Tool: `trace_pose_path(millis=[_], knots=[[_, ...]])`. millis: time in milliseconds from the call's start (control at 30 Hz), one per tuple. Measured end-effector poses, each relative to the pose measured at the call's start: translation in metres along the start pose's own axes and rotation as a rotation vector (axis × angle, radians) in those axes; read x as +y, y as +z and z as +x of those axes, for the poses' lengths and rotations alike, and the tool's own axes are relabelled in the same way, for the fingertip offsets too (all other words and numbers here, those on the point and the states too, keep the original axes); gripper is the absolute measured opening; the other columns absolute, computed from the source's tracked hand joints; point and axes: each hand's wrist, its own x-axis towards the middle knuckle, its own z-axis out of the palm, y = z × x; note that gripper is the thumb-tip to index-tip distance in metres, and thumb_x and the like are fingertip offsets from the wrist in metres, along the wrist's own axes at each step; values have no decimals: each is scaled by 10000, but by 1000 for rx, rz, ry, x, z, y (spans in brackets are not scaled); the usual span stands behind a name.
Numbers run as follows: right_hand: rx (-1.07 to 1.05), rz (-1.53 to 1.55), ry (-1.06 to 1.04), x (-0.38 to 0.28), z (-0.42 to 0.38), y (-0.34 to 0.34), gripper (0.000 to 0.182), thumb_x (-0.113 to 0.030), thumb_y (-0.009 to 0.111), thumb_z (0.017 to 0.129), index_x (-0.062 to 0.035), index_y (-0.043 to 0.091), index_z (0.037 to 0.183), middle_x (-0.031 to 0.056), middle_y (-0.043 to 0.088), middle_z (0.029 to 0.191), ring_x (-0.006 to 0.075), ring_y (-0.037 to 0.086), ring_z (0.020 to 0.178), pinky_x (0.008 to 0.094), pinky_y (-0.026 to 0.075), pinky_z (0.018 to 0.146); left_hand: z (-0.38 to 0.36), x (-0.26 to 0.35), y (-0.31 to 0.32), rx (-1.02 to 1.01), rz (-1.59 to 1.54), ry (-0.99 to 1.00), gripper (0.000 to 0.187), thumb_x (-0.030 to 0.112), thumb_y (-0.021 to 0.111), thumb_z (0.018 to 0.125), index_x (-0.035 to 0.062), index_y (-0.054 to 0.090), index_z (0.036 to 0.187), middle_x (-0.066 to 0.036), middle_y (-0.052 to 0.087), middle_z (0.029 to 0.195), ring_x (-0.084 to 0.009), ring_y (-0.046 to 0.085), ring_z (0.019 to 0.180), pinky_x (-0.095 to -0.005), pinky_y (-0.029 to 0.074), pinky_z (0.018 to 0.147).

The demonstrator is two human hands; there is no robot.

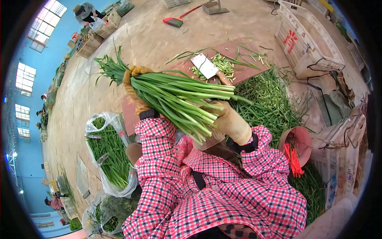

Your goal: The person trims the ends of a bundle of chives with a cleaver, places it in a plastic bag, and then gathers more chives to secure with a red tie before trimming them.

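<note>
A thick bundle of garlic chives (171, 89), long green stalks with pale cut ends, lies across in front of my chest. My left hand (135, 81), in a tan work glove, is closed around its leafy end, with the leaf tips sticking out to the left. Beneath the pale stem ends is my right hand (229, 119), also gloved, gripping the bundle from below; its fingers are partly hidden by the stalks. Just beyond, a cleaver (205, 65) with a wooden handle rests on a reddish board (248, 72) among chopped stem pieces (223, 65).
Trimmings (270, 99) cover the floor at right, beside a pink bucket (308, 143) with red ties (292, 159). A plastic bag (129, 185) of chives stands at left. A white crate (296, 47), a broom (174, 21) and a dustpan (215, 8) are farther off. Another person (88, 12) works at upper left.
</note>
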Motion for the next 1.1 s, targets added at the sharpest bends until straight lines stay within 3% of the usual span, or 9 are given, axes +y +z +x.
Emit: trace_pose_path(millis=[233,300,400,500,567,667,767,900,1100], knots=[[-199,-603,194,8,-46,-60,215,-188,731,800,-20,716,935,180,672,818,390,633,743,408,513,635,5,12,2,26,154,-1,123,175,631,924,81,568,876,32,543,774,-108,501,747,-289,451,799],[-509,-779,424,1,-62,-86,260,-260,715,817,-45,735,961,164,694,849,371,660,772,418,529,690,5,17,6,11,206,-34,126,173,634,921,87,564,862,35,532,766,-105,490,737,-285,447,791],[-869,-909,795,-17,-72,-115,485,-346,727,819,-96,663,1231,122,727,1009,331,680,967,409,528,884,7,20,9,-2,103,-45,137,166,634,919,87,553,842,39,516,756,-101,481,732,-277,444,787],[-130,-1094,93,-10,-70,-113,678,-378,709,843,-103,476,1417,156,702,1019,339,664,986,446,510,929,9,20,8,-22,63,-50,142,163,632,918,81,550,838,39,505,751,-103,482,739,-273,445,789],[55,-1008,-25,-9,-35,-93,691,-356,704,867,-93,427,1443,145,702,994,345,669,950,446,520,891,6,13,9,10,111,-36,153,194,636,915,86,565,832,32,535,758,-121,496,748,-280,442,776],[131,-780,200,-2,-15,-68,629,-324,691,899,-70,443,1418,131,704,974,358,673,901,431,532,822,5,7,12,34,148,-43,169,227,637,913,93,578,829,26,561,765,-141,507,757,-290,438,766],[92,-344,404,7,-10,-62,527,-252,646,952,-23,471,1393,92,711,954,260,678,821,362,529,723,3,10,10,21,108,-59,171,234,630,917,95,570,838,28,547,763,-143,501,759,-293,433,775],[155,308,451,6,-13,-62,538,-224,625,976,-16,445,1438,80,701,899,143,653,796,290,526,707,2,9,6,35,84,-12,168,228,631,919,95,558,845,34,516,754,-134,480,748,-285,419,779],[362,518,440,-14,-9,-69,443,-297,580,1007,8,573,1328,86,691,811,122,612,626,230,507,590,5,6,-6,12,11,-52,160,205,644,915,103,546,839,47,474,746,-113,441,729,-274,401,771]])
